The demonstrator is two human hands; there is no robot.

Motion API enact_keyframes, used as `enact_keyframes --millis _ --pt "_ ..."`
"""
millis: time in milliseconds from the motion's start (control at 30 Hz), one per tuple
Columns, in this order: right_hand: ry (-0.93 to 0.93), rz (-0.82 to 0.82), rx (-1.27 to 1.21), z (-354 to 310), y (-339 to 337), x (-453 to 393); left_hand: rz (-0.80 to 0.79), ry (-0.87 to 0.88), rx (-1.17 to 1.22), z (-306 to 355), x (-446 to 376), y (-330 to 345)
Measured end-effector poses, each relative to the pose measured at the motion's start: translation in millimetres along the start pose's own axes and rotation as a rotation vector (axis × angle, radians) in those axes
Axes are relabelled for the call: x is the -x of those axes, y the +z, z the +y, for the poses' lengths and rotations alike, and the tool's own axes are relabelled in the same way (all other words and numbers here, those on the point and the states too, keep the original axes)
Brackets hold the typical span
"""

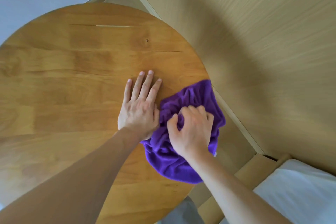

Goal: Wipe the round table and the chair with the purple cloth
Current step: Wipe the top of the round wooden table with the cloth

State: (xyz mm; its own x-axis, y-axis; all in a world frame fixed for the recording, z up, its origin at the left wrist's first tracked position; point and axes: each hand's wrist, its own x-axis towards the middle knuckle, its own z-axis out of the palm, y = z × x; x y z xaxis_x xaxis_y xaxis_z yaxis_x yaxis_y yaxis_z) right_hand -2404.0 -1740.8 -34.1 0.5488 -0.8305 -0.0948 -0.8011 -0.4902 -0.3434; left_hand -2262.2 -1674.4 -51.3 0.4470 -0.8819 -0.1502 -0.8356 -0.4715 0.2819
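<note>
The right hand (190, 129) bunches the purple cloth (183, 158) in curled fingers (200, 110) near the round desk's (72, 78) edge. The left hand (139, 109) lies flat beside it, fingers straight.

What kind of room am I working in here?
Probably a bedroom or small apartment room: a round wooden table against a pale wood-panelled wall, and what looks like white bedding on a wooden frame at lower right.

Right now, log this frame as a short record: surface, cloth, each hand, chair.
surface: round table, wooden top
cloth: purple cloth, bunched, lying at the table's right edge
right hand: fingers curled into the cloth, gripping it
left hand: flat on the tabletop, fingers straight, beside the cloth
chair: not identifiable in this view
</note>
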Motion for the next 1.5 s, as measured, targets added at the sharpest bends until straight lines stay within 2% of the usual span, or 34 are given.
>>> enact_keyframes --millis 67,133,200,233,400,533,633,767,867,933,1067,1167,1233,1300,1400,1500 --pt "-0.108 -0.049 0.021 10 -4 19 0.011 -0.003 -0.008 0 0 1" --pt "-0.313 -0.086 0.017 27 -12 19 0.027 -0.011 -0.003 2 0 2" --pt "-0.497 -0.096 0.015 45 -19 -2 0.035 -0.016 -0.001 4 0 2" --pt "-0.524 -0.08 0.02 50 -21 -19 0.038 -0.019 -0.006 4 0 3" --pt "-0.234 0.072 0.027 28 -13 -87 0.057 -0.019 -0.022 3 0 5" --pt "-0.088 0.105 -0.002 14 -3 -65 0.066 -0.013 -0.018 2 1 6" --pt "-0.102 0.05 0.022 16 -4 -25 0.061 -0.01 -0.023 2 2 5" --pt "-0.417 -0.105 0.044 42 -15 14 0.073 -0.031 -0.002 4 2 5" --pt "-0.631 -0.156 0.067 65 -28 -6 0.067 -0.035 0.003 5 1 6" --pt "-0.573 -0.11 0.083 66 -31 -36 0.068 -0.035 -0.006 5 1 6" --pt "-0.276 0.019 0.028 39 -22 -78 0.084 -0.026 -0.011 4 1 7" --pt "-0.119 0.063 0.015 24 -10 -68 0.086 -0.02 -0.007 3 1 8" --pt "-0.089 0.062 0.03 20 -6 -44 0.075 -0.02 -0.007 3 2 8" --pt "-0.163 -0.003 0.043 23 -6 -14 0.058 -0.027 -0.016 3 3 7" --pt "-0.443 -0.121 0.011 47 -15 18 0.061 -0.038 -0.004 5 2 6" --pt "-0.658 -0.215 0.011 73 -29 4 0.07 -0.031 0.002 5 1 5"
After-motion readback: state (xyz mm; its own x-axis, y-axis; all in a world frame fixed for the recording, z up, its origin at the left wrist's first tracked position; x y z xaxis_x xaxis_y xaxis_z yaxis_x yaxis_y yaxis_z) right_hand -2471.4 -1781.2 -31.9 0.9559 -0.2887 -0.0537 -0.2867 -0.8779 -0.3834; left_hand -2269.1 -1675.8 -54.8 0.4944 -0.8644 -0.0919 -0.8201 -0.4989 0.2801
